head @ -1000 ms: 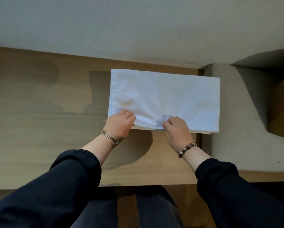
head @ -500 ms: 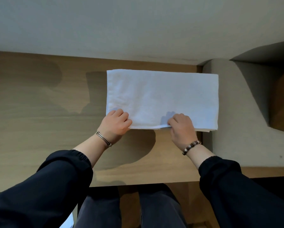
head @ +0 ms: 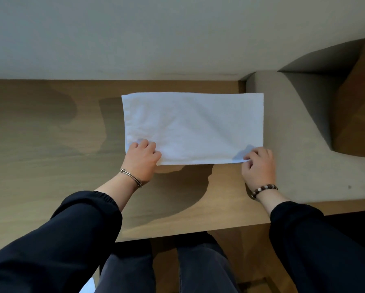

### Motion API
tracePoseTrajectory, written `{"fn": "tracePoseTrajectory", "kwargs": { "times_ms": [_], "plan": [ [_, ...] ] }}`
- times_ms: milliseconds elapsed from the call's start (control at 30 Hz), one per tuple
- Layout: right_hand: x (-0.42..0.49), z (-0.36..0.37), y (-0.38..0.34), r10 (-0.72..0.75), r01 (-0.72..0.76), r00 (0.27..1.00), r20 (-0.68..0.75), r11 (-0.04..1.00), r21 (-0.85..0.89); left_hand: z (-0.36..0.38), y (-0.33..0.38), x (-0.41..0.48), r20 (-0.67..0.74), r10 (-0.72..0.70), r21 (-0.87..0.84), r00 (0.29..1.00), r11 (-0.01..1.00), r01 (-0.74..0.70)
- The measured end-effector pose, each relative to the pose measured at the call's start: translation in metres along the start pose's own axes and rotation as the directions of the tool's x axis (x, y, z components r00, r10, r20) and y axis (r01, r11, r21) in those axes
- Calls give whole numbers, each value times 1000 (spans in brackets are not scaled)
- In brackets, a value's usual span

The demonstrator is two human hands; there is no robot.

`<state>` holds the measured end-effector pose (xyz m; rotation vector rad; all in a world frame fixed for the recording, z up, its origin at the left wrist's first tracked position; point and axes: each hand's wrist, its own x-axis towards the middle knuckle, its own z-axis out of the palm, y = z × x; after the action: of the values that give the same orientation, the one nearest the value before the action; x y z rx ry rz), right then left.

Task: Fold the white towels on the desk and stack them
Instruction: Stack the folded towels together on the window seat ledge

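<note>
Both hands — left (head: 142, 159), right (head: 258, 166) — pinch towel (head: 194, 125) near corners.

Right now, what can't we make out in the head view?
- Layer count of the white towel: only its top face shows.
- Left hand fingertips: curled over the near-left corner, so the grip is hidden.
- Right hand: pinches the near-right corner; the underside is hidden.
- Other towels or a stack: none in frame.
- White object at the bottom edge: cut off by the frame and the sleeve.

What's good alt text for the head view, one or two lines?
Two hands pinch the near corners of a white towel lying flat on a wooden desk: left hand at the left corner, right hand at the right.
</note>
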<state>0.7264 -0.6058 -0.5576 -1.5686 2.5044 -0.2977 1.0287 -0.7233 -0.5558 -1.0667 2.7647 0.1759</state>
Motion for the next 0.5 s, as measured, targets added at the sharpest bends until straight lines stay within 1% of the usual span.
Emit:
{"fn": "tracePoseTrajectory", "kwargs": {
  "times_ms": [33, 67, 100, 133, 167, 200, 233, 333, 400, 433, 467, 500],
  "plan": [
    [0, -1, -2, 95, -92, 995, -36, 993, 68, -1, 2, 1, 2, -11, -3, 1000, 1000, 11],
    [3, -4, -5, 219, -206, 972, -81, 967, 148, -3, 3, 2, 8, -18, 0, 1000, 1000, 18],
    [7, -6, -7, 361, -327, 926, -107, 912, 249, -4, 3, 3, 16, -23, 8, 1000, 1000, 23],
    [12, -8, -9, 495, -439, 865, -81, 826, 353, -5, 3, 3, 23, -25, 20, 999, 999, 25],
    [17, -8, -9, 594, -539, 804, 1, 729, 423, -5, 2, 3, 26, -26, 36, 999, 999, 25],
    [21, -7, -8, 645, -610, 759, 94, 652, 449, -4, 2, 3, 24, -28, 52, 999, 998, 27],
    [24, -6, -7, 665, -647, 732, 149, 610, 458, -3, 1, 2, 12, -29, 62, 1000, 998, 28],
    [27, -4, -8, 736, -681, 661, 145, 508, 527, 3, 0, -1, -42, -32, 53, 999, 998, 34],
    [25, -3, -12, 784, -722, 598, 167, 436, 538, 4, 1, -3, -10, -30, 44, 1000, 999, 30],
    [25, -3, -15, 794, -740, 581, 177, 426, 520, 4, 2, -4, 3, -19, 39, 1000, 999, 18],
    [26, -3, -19, 793, -748, 587, 163, 455, 483, 3, 2, -6, 6, -11, 25, 1000, 1000, 11],
    [27, -3, -22, 769, -734, 630, 113, 541, 411, 3, 2, -8, -20, -9, -8, 1000, 1000, 9]
  ]
}}
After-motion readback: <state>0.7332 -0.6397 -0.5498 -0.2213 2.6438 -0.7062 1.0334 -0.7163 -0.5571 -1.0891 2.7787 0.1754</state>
